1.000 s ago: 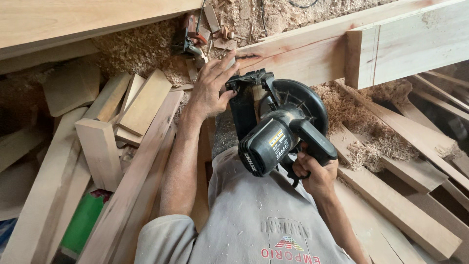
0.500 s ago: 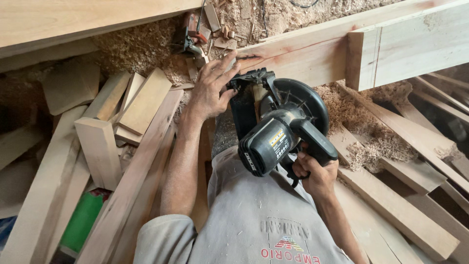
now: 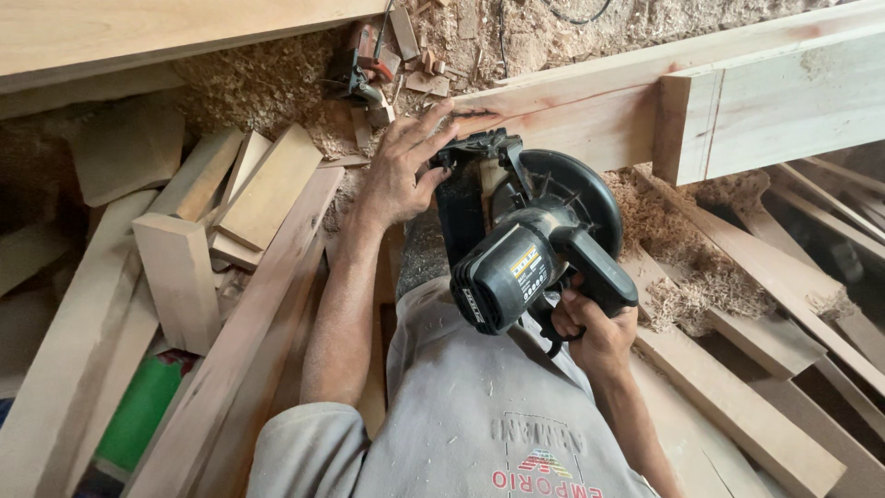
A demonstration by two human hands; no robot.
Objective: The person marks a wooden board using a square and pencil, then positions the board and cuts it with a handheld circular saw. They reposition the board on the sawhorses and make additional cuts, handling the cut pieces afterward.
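The circular saw (image 3: 535,249) sits at centre against the long plank (image 3: 590,115) running far right. Offcut blocks (image 3: 230,212) lie left; sawdust (image 3: 267,83) lies beyond them, and loose boards (image 3: 737,369) lie near right.

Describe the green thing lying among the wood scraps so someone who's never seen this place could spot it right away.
Start at the long pale plank running diagonally beside the person's left forearm. Follow it down toward the bottom left, where offcuts pile up; the green object lies wedged between that plank and another board. It is the only bright green, smooth-looking thing among bare, pale wood and sawdust.
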